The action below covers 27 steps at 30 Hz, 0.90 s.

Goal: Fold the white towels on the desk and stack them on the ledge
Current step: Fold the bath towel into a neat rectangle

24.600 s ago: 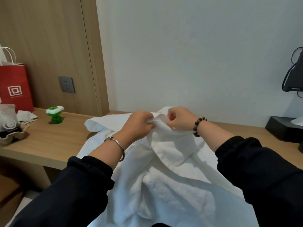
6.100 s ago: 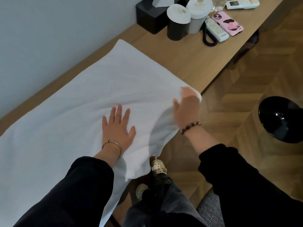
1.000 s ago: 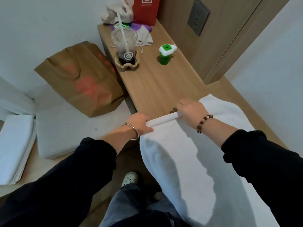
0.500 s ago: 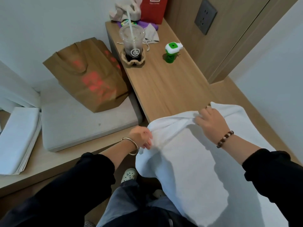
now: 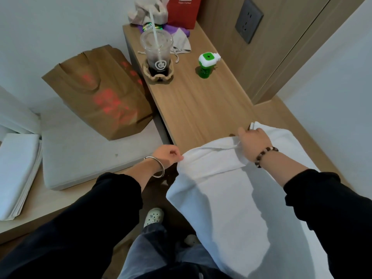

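Observation:
A large white towel (image 5: 221,198) lies along the wooden desk (image 5: 197,105), its near side hanging over the desk's front edge. My left hand (image 5: 168,156) pinches the towel's near left corner just off the desk edge. My right hand (image 5: 252,140) grips the towel's left edge farther back and holds it raised a little, so that end wrinkles. On the low ledge (image 5: 50,204) at the far left lies a stack of folded white towels (image 5: 16,174).
A grey cushion (image 5: 90,154) and a brown paper bag (image 5: 100,93) sit on the ledge. At the desk's far end stand a plastic drink cup with a straw (image 5: 158,55), a green and white bottle (image 5: 206,65) and a red bag (image 5: 184,9). A wall socket (image 5: 248,20) is above.
Within the last second both hands lifted the towel's left edge off the desk and drew it back toward me. The camera has tilted slightly.

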Tool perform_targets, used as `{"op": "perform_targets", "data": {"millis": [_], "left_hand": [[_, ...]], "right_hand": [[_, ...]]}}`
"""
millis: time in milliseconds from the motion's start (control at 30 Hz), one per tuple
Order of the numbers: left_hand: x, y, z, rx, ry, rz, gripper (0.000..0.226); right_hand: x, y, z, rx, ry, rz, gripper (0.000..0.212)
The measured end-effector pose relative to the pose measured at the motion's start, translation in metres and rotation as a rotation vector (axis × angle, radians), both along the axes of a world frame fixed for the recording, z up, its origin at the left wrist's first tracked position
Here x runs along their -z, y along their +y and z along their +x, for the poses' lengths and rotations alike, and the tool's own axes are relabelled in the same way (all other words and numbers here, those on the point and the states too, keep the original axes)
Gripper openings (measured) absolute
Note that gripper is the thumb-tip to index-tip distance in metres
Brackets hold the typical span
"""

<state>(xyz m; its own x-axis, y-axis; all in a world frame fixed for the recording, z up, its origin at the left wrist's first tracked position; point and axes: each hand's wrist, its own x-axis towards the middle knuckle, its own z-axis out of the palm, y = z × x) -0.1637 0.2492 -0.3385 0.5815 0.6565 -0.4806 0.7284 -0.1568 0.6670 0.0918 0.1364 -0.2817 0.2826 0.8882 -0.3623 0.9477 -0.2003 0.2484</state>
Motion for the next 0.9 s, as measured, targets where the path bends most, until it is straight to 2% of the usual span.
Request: {"op": "perform_targets", "data": {"millis": [67, 133, 200, 267, 367, 433, 500, 567, 633, 733, 800, 833, 900], "left_hand": [[-0.009, 0.011, 0.007, -0.016, 0.034, 0.171, 0.018], [-0.017, 0.022, 0.017, -0.046, 0.108, 0.324, 0.02], [-0.023, 0.025, 0.031, -0.017, 0.25, 0.389, 0.013], [-0.022, 0.022, 0.044, -0.041, 0.333, 0.365, 0.018], [-0.019, 0.016, 0.051, -0.199, 0.317, 0.31, 0.017], [-0.02, 0.013, 0.051, -0.187, 0.224, 0.351, 0.009], [-0.024, 0.004, 0.05, -0.061, 0.046, 0.351, 0.015], [-0.031, -0.013, 0.051, 0.171, -0.041, 0.297, 0.032], [-0.036, -0.029, 0.054, 0.468, 0.086, 0.315, 0.046], [-0.039, -0.046, 0.06, 0.789, 0.346, 0.596, 0.048], [-0.042, -0.059, 0.067, 0.852, 0.377, 0.661, 0.031], [-0.043, -0.062, 0.07, 0.84, 0.396, 0.629, 0.022], [-0.044, -0.054, 0.073, 0.748, 0.373, 0.498, 0.019]], "right_hand": [[-0.001, 0.023, 0.002, 0.009, -0.102, -0.075, 0.015], [-0.005, 0.047, 0.008, 0.069, -0.156, -0.097, 0.024], [-0.008, 0.064, 0.018, 0.113, -0.21, -0.008, 0.023], [-0.008, 0.07, 0.034, 0.136, -0.264, 0.108, 0.006], [0.002, 0.063, 0.056, 0.254, -0.185, 0.269, 0.029], [0.007, 0.057, 0.059, 0.185, -0.132, 0.297, 0.037], [0.01, 0.05, 0.052, 0.037, -0.024, 0.212, 0.043], [0.011, 0.041, 0.043, -0.053, 0.13, 0.094, 0.029], [0.011, 0.032, 0.035, -0.104, 0.2, -0.016, 0.024], [0.004, 0.023, 0.035, -0.124, 0.124, -0.158, 0.027], [-0.002, 0.024, 0.042, -0.113, -0.011, -0.316, 0.028], [-0.005, 0.026, 0.045, -0.081, -0.058, -0.388, 0.026], [-0.008, 0.03, 0.052, 0.009, -0.104, -0.414, 0.018]]}}
